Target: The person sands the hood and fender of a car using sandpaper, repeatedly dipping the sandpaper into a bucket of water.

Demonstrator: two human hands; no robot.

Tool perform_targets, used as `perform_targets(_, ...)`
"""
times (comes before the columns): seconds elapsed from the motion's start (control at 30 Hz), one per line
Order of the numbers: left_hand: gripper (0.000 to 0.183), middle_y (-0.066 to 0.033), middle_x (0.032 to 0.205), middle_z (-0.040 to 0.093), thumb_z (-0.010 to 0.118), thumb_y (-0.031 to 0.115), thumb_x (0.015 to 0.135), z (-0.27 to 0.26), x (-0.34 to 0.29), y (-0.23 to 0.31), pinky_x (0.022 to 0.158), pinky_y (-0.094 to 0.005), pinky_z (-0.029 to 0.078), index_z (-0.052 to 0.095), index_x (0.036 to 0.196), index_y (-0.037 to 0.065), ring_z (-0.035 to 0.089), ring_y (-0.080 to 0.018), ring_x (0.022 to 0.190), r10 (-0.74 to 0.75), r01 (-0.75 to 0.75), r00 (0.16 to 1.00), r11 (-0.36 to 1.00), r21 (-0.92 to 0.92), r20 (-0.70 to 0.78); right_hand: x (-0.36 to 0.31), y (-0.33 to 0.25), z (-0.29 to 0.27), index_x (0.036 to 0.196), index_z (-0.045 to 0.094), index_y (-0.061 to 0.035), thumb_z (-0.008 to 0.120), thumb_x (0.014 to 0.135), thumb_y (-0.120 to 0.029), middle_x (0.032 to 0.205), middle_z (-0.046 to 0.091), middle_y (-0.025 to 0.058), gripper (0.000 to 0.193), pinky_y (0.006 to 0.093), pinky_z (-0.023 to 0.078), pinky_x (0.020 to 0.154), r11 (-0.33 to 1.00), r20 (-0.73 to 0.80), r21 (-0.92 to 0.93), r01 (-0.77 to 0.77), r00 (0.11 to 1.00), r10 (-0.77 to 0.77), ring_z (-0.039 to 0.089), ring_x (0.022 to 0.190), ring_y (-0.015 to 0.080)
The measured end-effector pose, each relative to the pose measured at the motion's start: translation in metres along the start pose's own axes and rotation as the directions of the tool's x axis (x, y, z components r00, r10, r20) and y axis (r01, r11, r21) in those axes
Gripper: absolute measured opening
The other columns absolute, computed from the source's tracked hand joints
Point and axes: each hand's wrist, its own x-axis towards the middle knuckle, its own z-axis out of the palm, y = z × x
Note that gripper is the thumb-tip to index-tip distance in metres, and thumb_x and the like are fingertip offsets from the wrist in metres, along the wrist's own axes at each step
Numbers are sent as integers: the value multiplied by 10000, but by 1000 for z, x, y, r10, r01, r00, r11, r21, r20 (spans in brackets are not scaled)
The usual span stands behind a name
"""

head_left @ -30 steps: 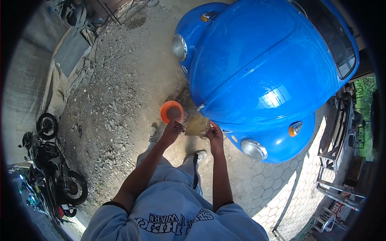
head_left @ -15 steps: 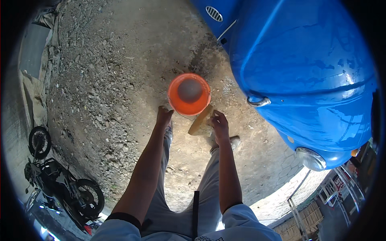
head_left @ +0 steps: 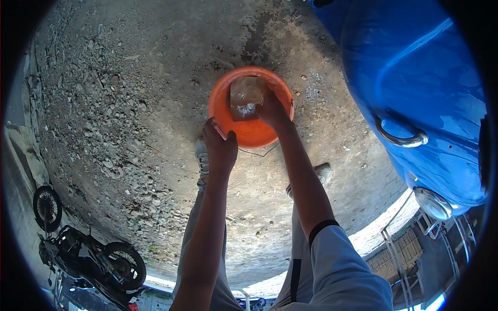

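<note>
1. From my head view, my left hand (head_left: pixel 220 147) is closed on the near left edge of the orange bucket (head_left: pixel 259 135).
2. My right hand (head_left: pixel 271 109) is inside the bucket, pinching the right edge of a brown, square sheet (head_left: pixel 244 92).
3. The sheet is inside the bucket's rim, left of my right hand.
4. The bucket stands on the dirt ground (head_left: pixel 249 212).

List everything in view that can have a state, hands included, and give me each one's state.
Bucket: upright, open at the top
Handle: lowered on the person's side
Sheet: spread flat within the bucket's opening
Right hand: closed on the sheet
Left hand: closed on the bucket
Headlight: unlit
Motorcycle: parked, riderless
</note>
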Motion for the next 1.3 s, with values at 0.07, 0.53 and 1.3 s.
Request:
perform_targets(0.07,569,-250,1232,562,672,13,857,-14,-6,9,995,-458,488,418,1365,-27,584,-379,1156,-12,19,996,997,-73,94,-10,-15,2,1474,383,-45,686,824,-52,1424,487,242,717,458,506,1022,992,-16,-74,107,994,-109,542,1284,402)
perform_targets(0.53,437,-194,1199,623,625,46,934,-25,-20,34,944,-409,521,472,1341,-6,647,-306,1092,-37,43,974,999,-23,223,14,-2,30,1336,555,-28,733,827,-185,1359,581,213,563,475,497,1035,901,511,-414,131,852,111,579,1246,362)
perform_targets(1.3,324,-89,1116,667,567,141,1017,-72,-172,244,869,-329,494,535,1330,63,658,-193,997,13,138,854,958,-251,520,-256,-139,-251,1129,611,-59,526,1025,-295,874,558,-34,271,255,396,707,292,171,940,-177,984,48,492,768,79)
